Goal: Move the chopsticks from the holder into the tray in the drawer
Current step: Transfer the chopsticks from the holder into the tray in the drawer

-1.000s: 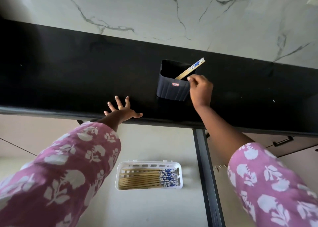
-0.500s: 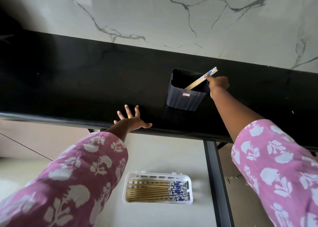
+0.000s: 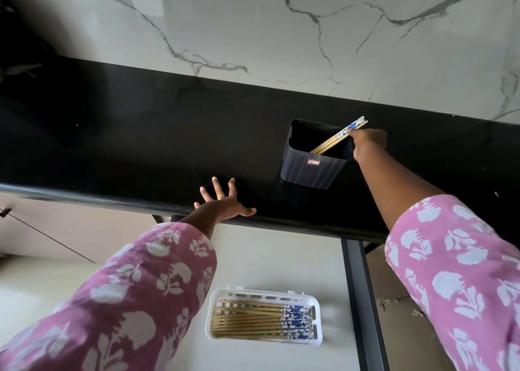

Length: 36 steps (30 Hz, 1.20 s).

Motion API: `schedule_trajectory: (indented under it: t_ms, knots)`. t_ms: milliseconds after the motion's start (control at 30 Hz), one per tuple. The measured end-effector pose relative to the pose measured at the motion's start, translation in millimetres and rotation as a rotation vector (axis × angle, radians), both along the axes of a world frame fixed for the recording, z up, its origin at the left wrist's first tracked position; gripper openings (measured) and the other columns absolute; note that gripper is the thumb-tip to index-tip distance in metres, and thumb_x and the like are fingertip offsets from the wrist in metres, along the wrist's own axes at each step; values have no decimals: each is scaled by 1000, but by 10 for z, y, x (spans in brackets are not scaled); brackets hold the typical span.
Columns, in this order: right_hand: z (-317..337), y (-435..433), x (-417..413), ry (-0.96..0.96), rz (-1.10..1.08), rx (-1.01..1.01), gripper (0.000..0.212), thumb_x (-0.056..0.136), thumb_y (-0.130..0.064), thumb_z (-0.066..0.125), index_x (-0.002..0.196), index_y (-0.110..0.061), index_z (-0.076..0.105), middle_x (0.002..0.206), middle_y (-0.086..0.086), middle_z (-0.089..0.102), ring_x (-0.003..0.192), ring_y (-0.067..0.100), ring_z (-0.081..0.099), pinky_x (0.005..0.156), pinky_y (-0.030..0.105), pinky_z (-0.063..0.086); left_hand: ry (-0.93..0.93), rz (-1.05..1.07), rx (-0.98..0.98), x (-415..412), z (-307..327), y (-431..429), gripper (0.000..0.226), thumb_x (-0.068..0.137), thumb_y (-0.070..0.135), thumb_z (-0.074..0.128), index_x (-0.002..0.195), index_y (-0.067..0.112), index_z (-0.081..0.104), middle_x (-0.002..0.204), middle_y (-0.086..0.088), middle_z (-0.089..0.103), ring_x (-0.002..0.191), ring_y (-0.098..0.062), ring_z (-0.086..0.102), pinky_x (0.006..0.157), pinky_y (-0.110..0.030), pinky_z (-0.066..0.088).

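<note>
In the black holder (image 3: 309, 171) on the countertop (image 3: 140, 145), two chopsticks (image 3: 336, 138) leaned, blue-patterned ends pointing up-right toward the marble wall (image 3: 281, 33), pinched by your right hand (image 3: 367, 143). Your left hand (image 3: 222, 204) lay beside it, fingers spread.

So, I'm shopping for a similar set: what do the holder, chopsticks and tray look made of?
The holder looks like matte dark plastic: ribbed wall, small red label. The chopsticks seem bamboo or wood: tan shafts, blue-and-white patterned tops. The tray is probably white moulded plastic: slotted walls, rounded corners.
</note>
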State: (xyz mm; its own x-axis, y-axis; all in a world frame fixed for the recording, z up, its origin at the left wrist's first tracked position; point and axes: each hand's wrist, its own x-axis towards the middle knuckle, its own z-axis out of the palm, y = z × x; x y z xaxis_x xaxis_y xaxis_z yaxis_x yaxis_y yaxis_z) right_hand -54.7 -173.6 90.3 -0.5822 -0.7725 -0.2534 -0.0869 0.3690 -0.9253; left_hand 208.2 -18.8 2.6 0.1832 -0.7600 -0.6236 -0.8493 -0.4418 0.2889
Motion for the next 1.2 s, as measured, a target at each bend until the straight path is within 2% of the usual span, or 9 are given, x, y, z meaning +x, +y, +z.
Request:
schedule_trajectory:
  t_ms: [100,267,333,400,600,733,833,1067,1200]
  knots:
    - [28,25,25,34,-39,-65,30,74,-11,74,101,1,69,100,13,72,81,19,67,78,31,56,-10,2,-5,6,-7,-2,104,78,71,53,148,37,-16,154,-4,-33,141,-43,-24,111,-63,0]
    - [57,-4,1,135,-4,-158,24,70,-15,61,84,2,71,79,17,71,72,28,70,73,39,59,-15,8,-20,-19,-30,20,102,79,70,53,149,37,-14,155,-4,-31,141,-43,-24,111,-63,0]
    - [103,16,-15,157,40,-202,13,71,-13,57,66,-4,66,76,18,71,73,31,72,73,46,60,-15,6,-28,-24,-19,30,101,80,69,52,149,36,-13,155,-5,-30,141,-43,-23,112,-63,0]
    - [217,83,-4,187,57,-267,23,76,-9,56,55,-16,56,71,15,68,72,30,72,74,46,60,-13,4,-33,-28,0,35,99,81,68,52,149,36,-13,156,-5,-29,142,-43,-23,112,-62,0]
    - [647,420,33,270,42,-511,6,88,-9,57,83,-13,56,86,14,70,77,23,71,74,39,61,-23,2,-44,-22,26,62,102,80,69,53,149,36,-14,155,-4,-31,142,-42,-22,112,-62,1]
    - [927,743,81,238,42,-677,24,88,-7,56,73,-25,52,80,8,68,76,23,71,72,39,61,-29,1,-64,-29,39,103,100,80,69,52,149,36,-13,156,-4,-28,143,-41,-20,113,-61,1]
    - [1026,1016,129,127,69,-743,24,88,-5,56,74,-24,54,77,7,68,77,24,71,72,37,61,-30,2,-81,-32,47,133,99,81,69,51,150,36,-12,157,-4,-27,143,-41,-20,113,-60,0]
    - [913,1591,329,-41,321,-764,22,90,1,55,76,-17,56,70,4,66,64,16,67,66,31,58,-35,9,-117,-49,28,194,98,81,71,50,150,37,-10,157,-4,-24,144,-39,-19,114,-58,-1]
    - [522,1832,461,201,603,-672,18,87,-1,59,77,-16,57,68,-1,67,59,5,65,67,34,57,-38,14,-130,-52,-8,195,97,80,72,49,150,38,-8,158,-2,-23,144,-38,-19,114,-58,-2]
